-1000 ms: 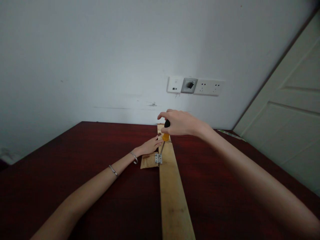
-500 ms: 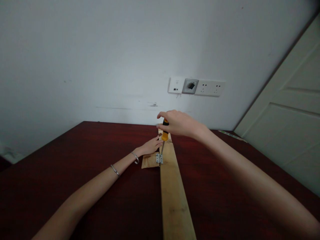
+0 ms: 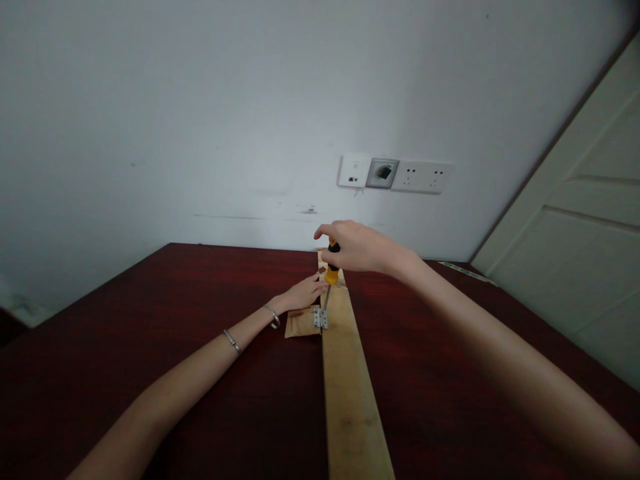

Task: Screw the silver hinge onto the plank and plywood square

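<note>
The right hand (image 3: pixel 354 247) curls round a screwdriver (image 3: pixel 332 275), its tip at the hinge (image 3: pixel 321 319) spanning a small wood piece (image 3: pixel 301 323) and long board (image 3: pixel 349 380) on the desk (image 3: pixel 250 413). The left hand (image 3: pixel 302 292), fingers extended, touches the board.

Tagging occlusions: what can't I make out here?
Screwdriver tip, head view: too small to tell if it's in a screw.
Handle, head view: partly covered by the right hand.
Long board, head view: near end cut off by bottom edge.
Hinge holes, head view: too small to tell which hold screws.
</note>
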Demonstrator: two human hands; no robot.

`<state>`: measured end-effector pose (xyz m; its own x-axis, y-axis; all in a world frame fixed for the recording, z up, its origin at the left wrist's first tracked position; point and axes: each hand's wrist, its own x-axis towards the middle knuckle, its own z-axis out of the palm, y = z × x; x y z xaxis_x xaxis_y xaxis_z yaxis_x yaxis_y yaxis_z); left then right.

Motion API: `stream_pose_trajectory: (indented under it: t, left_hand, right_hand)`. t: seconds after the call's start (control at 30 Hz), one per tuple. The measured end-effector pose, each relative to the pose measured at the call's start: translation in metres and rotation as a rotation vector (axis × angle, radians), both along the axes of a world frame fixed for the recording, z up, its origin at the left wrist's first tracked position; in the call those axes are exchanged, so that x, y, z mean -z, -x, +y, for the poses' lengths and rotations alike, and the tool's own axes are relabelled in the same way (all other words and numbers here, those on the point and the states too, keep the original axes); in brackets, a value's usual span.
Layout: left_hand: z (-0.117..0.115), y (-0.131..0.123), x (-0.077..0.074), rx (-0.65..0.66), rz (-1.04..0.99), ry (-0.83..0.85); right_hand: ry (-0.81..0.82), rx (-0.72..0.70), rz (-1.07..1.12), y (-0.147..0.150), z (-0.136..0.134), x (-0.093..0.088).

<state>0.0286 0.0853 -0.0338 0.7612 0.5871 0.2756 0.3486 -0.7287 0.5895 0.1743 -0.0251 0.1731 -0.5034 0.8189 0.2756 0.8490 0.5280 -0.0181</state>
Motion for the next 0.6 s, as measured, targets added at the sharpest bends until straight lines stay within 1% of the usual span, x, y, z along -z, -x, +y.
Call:
stream_pose_trajectory:
  t: [0.13,0.33,0.47,0.6]
  left_hand:
    - [0.0031,0.0007,0.0036,0.016,0.011,-0.003]
    - [0.0074,0.0013,0.009,0.026,0.001,-0.02]
    - [0.0077,0.0025,0.0088,0.05,0.021,-0.05]
    - [0.0077,0.0022,0.0087,0.042,-0.002,-0.049]
  right_hand:
    - [0.009,-0.021,-0.014,-0.002,-0.0016,0.0023]
    - [-0.065,0.054,-0.017,-0.0022,-0.0009,0.0087]
    - [-0.067,0.032,-0.028,-0.0036,-0.0039,0.0067]
    - [-0.081,0.044,-0.061,-0.0023,-0.006,0.0059]
